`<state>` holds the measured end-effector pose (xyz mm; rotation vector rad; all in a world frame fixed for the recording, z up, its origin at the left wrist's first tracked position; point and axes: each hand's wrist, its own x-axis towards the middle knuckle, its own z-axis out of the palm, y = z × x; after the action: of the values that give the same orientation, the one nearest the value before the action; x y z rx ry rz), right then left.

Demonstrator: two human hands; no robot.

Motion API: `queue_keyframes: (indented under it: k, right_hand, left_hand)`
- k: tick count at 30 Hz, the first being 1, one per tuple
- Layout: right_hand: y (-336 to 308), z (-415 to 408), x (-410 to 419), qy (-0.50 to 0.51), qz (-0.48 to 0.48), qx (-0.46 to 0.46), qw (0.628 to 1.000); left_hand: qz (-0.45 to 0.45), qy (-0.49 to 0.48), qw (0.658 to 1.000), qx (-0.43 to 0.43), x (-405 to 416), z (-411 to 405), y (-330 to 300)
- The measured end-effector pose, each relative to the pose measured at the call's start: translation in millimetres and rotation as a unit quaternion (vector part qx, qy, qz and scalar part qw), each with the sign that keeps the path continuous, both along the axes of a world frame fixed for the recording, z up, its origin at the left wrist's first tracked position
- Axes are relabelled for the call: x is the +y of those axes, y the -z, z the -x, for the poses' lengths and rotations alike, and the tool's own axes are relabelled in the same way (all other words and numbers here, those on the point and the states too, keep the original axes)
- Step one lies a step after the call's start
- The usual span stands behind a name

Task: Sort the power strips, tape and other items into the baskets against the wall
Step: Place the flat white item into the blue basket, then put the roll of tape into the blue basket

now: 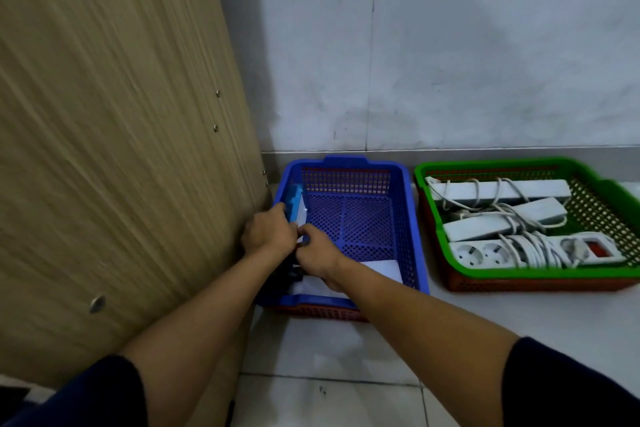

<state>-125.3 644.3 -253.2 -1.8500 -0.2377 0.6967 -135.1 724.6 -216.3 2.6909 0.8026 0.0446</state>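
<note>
A blue basket (403,225) sits on the floor against the wall, nested on a red one. Both hands reach into its left side. My left hand (268,234) grips a blue and white box (297,206) standing on edge against the basket's left wall. My right hand (317,253) pinches the same box at its lower end. A white flat item (382,269) lies in the basket's near corner, and a dark object under my wrists is mostly hidden. To the right, a green basket (436,229) holds several white power strips (498,191) with coiled cords.
A tall wooden panel (121,149) stands close on the left, touching the blue basket's side. The grey wall (450,45) runs behind both baskets. White floor tiles (346,357) lie in front, with a gap between the two baskets.
</note>
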Motion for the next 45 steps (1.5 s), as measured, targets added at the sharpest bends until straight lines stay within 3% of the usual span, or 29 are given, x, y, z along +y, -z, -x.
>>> queue_keyframes:
  k: [4, 9, 14, 18, 25, 28, 30, 33, 37, 45]
  right_hand:
    - [3, 4, 1, -0.022, 0.036, -0.054, 0.998]
    - [-6, 3, -31, -0.010, 0.005, -0.054, 0.998]
    - [-35, 2, -140, 0.042, 0.058, -0.089, 0.993]
    - [-64, 0, -272, 0.158, 0.126, -0.124, 0.971]
    - [-58, 8, -466, 0.303, 0.296, -0.146, 0.894]
    - [-43, 11, -514, 0.249, 0.400, -0.159, 0.868]
    - [-32, 7, -536, 0.161, 0.508, -0.181, 0.826]
    - [-13, -4, -557, 0.077, 0.617, -0.200, 0.757]
    - [5, -17, -574, 0.066, 0.699, -0.192, 0.686]
    - [29, -25, -576, 0.107, 0.728, -0.204, 0.645]
  left_hand:
    - [-0.038, 0.030, 0.999, 0.008, -6, 0, 2]
    - [-0.098, 0.054, 0.994, -0.002, -17, 1, -2]
    - [-0.105, 0.150, 0.982, -0.043, -84, -7, -18]
    - [-0.070, 0.300, 0.948, -0.076, -188, -22, -37]
    - [-0.008, 0.482, 0.873, -0.076, -374, -20, -36]
    - [-0.018, 0.523, 0.851, -0.043, -427, -15, -15]
    - [-0.007, 0.533, 0.846, -0.031, -448, -13, -1]
    - [0.024, 0.538, 0.842, -0.039, -463, -15, 19]
    - [0.032, 0.551, 0.831, -0.073, -455, -19, 42]
    - [0.045, 0.559, 0.825, -0.069, -423, -24, 56]
